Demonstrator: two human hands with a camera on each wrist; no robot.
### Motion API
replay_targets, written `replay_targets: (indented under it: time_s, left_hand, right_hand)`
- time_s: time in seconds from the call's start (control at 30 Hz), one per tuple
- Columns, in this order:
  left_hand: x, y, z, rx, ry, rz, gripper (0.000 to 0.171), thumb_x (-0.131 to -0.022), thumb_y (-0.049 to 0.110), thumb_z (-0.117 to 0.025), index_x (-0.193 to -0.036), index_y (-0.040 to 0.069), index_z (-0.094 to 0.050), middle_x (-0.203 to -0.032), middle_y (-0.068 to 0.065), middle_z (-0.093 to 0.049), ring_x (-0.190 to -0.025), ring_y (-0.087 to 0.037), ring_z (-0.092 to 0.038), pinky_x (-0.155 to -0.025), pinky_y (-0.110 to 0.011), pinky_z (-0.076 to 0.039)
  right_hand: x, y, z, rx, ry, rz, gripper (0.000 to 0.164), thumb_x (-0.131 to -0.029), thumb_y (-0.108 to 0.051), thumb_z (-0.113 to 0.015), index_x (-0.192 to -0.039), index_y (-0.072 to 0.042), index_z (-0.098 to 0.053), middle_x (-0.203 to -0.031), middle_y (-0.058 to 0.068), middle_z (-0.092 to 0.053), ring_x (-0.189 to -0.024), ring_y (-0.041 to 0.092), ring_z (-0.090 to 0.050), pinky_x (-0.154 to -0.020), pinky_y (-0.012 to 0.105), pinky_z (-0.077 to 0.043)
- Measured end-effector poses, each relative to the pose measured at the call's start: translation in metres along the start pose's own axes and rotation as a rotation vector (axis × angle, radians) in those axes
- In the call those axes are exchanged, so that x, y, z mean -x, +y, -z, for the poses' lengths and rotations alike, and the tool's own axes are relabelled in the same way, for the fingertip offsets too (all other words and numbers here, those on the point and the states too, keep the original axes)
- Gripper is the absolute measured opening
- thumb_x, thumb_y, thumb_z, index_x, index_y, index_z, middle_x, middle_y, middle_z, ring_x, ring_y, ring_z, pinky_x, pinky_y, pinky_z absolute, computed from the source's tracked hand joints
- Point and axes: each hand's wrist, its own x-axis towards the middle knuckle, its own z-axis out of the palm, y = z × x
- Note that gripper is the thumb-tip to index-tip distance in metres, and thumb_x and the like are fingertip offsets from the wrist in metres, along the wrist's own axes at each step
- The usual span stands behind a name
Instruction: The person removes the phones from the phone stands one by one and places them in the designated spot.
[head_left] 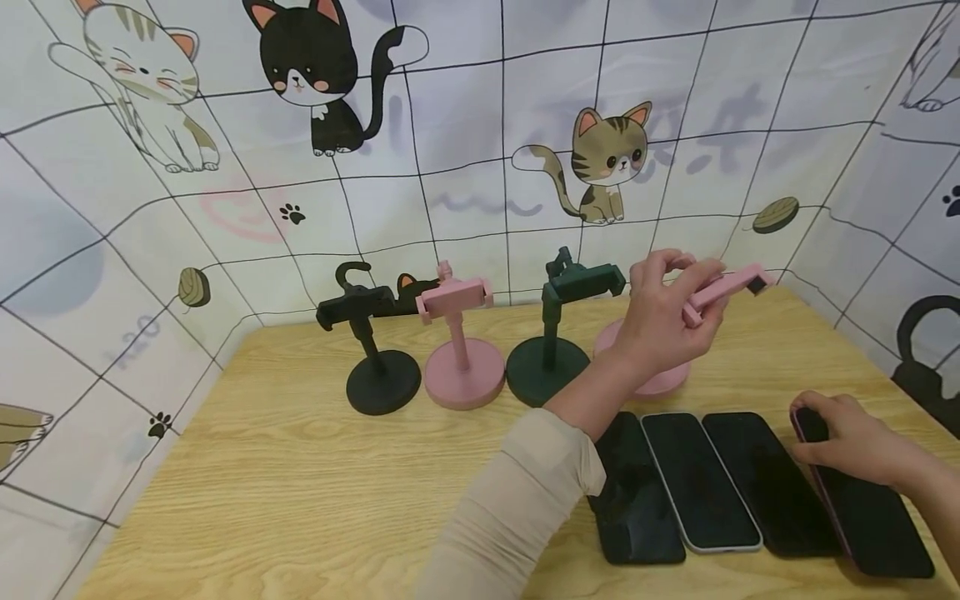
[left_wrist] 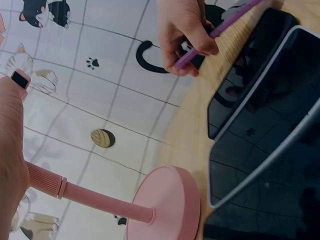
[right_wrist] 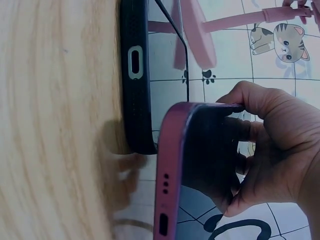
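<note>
My left hand (head_left: 667, 312) grips the head of a pink phone stand (head_left: 723, 290) at the right end of a row of stands. Its round base (left_wrist: 160, 200) stands on the table, partly hidden behind my forearm in the head view. With my right hand (head_left: 855, 437) I hold a dark phone with a pinkish-purple edge (right_wrist: 170, 165), thumb and fingers on its opposite sides. The phone's far end is tilted up off the table in the right wrist view. Beside it lies a black phone (head_left: 772, 492), screen up.
A white-edged phone (head_left: 701, 483) and another black phone (head_left: 637, 508) lie further left. Behind them stand a green phone stand (head_left: 550, 367), a second pink stand (head_left: 463, 375) and a black stand (head_left: 382, 379). A cat-patterned cloth (head_left: 465, 200) hangs behind the wooden table (head_left: 337, 492).
</note>
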Motion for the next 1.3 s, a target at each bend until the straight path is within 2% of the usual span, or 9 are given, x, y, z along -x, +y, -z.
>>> replay_targets:
  time_s: [0.03, 0.17, 0.23, 0.3, 0.4, 0.6, 0.9, 1.17, 1.3]
  left_hand:
    - [0.001, -0.001, -0.002, -0.011, 0.002, 0.003, 0.029, -0.084, 0.028, -0.058, -0.111, 0.019, -0.060, -0.110, 0.001, -0.050, -0.111, -0.010, -0.034, -0.097, -0.019, -0.019]
    - [0.001, -0.005, -0.007, -0.020, -0.002, -0.003, 0.029, -0.084, 0.028, -0.059, -0.111, 0.019, -0.061, -0.109, 0.002, -0.050, -0.111, -0.010, -0.034, -0.097, -0.019, -0.019]
    - [0.000, -0.006, -0.008, -0.008, -0.009, -0.002, 0.029, -0.084, 0.029, -0.059, -0.112, 0.019, -0.060, -0.110, 0.001, -0.050, -0.111, -0.010, -0.034, -0.097, -0.019, -0.020]
    - [-0.002, -0.008, -0.009, 0.018, -0.018, 0.005, 0.030, -0.084, 0.028, -0.059, -0.113, 0.018, -0.060, -0.111, 0.000, -0.049, -0.111, -0.011, -0.034, -0.096, -0.019, -0.020]
    - [-0.004, -0.011, -0.008, 0.055, -0.024, 0.019, 0.031, -0.084, 0.027, -0.059, -0.114, 0.017, -0.059, -0.112, -0.001, -0.048, -0.111, -0.012, -0.035, -0.096, -0.020, -0.020]
    - [-0.007, -0.014, -0.009, 0.117, -0.050, 0.036, 0.032, -0.085, 0.025, -0.058, -0.115, 0.015, -0.058, -0.114, -0.003, -0.048, -0.113, -0.012, -0.035, -0.099, -0.020, -0.018]
    - [-0.014, -0.011, -0.009, 0.192, -0.211, 0.172, 0.037, -0.087, 0.028, -0.056, -0.124, 0.023, -0.052, -0.128, 0.002, -0.039, -0.115, -0.005, -0.033, -0.089, -0.011, -0.025]
    - [-0.019, -0.009, -0.011, 0.210, -0.281, 0.251, 0.041, -0.087, 0.030, -0.057, -0.128, 0.028, -0.049, -0.139, 0.008, -0.032, -0.123, -0.004, -0.031, -0.091, -0.010, -0.028]
    - [-0.021, -0.009, -0.012, 0.248, -0.302, 0.258, 0.041, -0.088, 0.029, -0.057, -0.128, 0.028, -0.049, -0.144, 0.008, -0.027, -0.126, 0.000, -0.030, -0.092, -0.010, -0.029]
  right_hand:
    - [0.000, 0.000, -0.001, 0.000, 0.007, 0.010, 0.040, -0.067, -0.012, -0.074, -0.096, 0.002, -0.049, -0.084, 0.022, -0.049, -0.081, 0.038, -0.044, -0.057, 0.043, -0.038]
    - [-0.001, 0.002, -0.005, 0.014, 0.085, 0.111, 0.037, -0.062, -0.006, -0.075, -0.090, -0.001, -0.051, -0.078, 0.011, -0.051, -0.073, 0.017, -0.045, -0.058, 0.030, -0.037]
    - [-0.001, 0.004, -0.007, 0.022, 0.124, 0.157, 0.036, -0.059, -0.004, -0.076, -0.086, -0.003, -0.052, -0.076, 0.005, -0.050, -0.070, 0.005, -0.041, -0.058, 0.023, -0.034]
    - [-0.002, 0.006, -0.009, 0.018, 0.138, 0.177, 0.036, -0.059, -0.003, -0.076, -0.085, -0.004, -0.052, -0.076, 0.002, -0.049, -0.068, 0.000, -0.037, -0.057, 0.020, -0.032]
    - [-0.004, 0.010, -0.010, 0.002, 0.121, 0.173, 0.035, -0.059, -0.003, -0.076, -0.085, -0.005, -0.051, -0.077, 0.002, -0.049, -0.070, 0.000, -0.038, -0.058, 0.019, -0.031]
    - [-0.011, 0.017, -0.007, -0.007, 0.040, 0.102, 0.035, -0.063, -0.009, -0.076, -0.089, -0.004, -0.053, -0.080, 0.006, -0.051, -0.072, 0.009, -0.041, -0.059, 0.024, -0.033]
    - [-0.019, 0.024, -0.006, -0.066, -0.109, 0.000, 0.031, -0.073, -0.011, -0.070, -0.096, 0.003, -0.053, -0.082, 0.005, -0.052, -0.070, 0.010, -0.043, -0.057, 0.022, -0.035]
    - [-0.021, 0.029, -0.008, -0.050, -0.096, 0.041, 0.029, -0.073, -0.013, -0.072, -0.094, 0.002, -0.058, -0.085, 0.003, -0.058, -0.071, -0.004, -0.043, -0.059, 0.021, -0.038]
    - [-0.023, 0.031, -0.010, -0.028, -0.084, 0.041, 0.029, -0.075, -0.017, -0.072, -0.094, 0.001, -0.061, -0.090, 0.009, -0.062, -0.077, -0.001, -0.048, -0.063, 0.026, -0.042]
